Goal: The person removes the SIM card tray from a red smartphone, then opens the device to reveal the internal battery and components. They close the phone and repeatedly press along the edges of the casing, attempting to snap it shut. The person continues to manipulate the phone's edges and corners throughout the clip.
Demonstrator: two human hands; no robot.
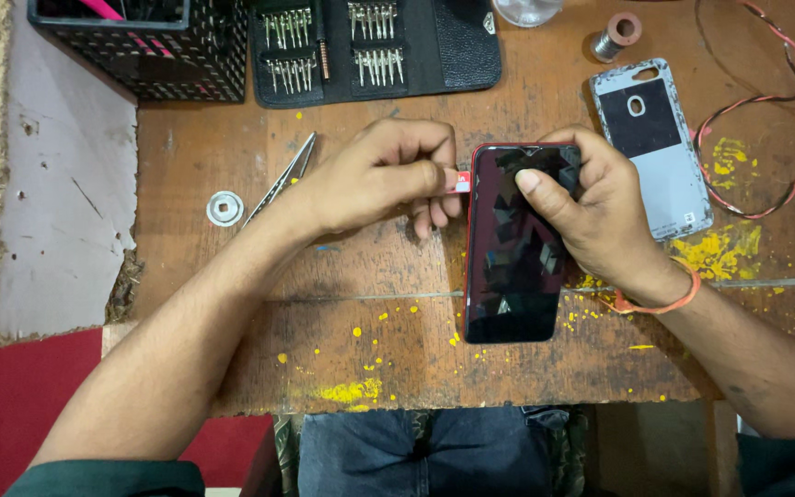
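right hand (pixel 600 207) is gripping the phone (pixel 512 248) by its top | left hand (pixel 379 175) is pinching a small red tray (pixel 461 182) at the phone's left edge | i'm seeing the phone lying on the table (pixel 370 267), long axis toward me | left hand nearer the tray

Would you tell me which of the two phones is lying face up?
The red-edged phone under the right hand, dark glossy screen up. The grey one to its right shows its open back.
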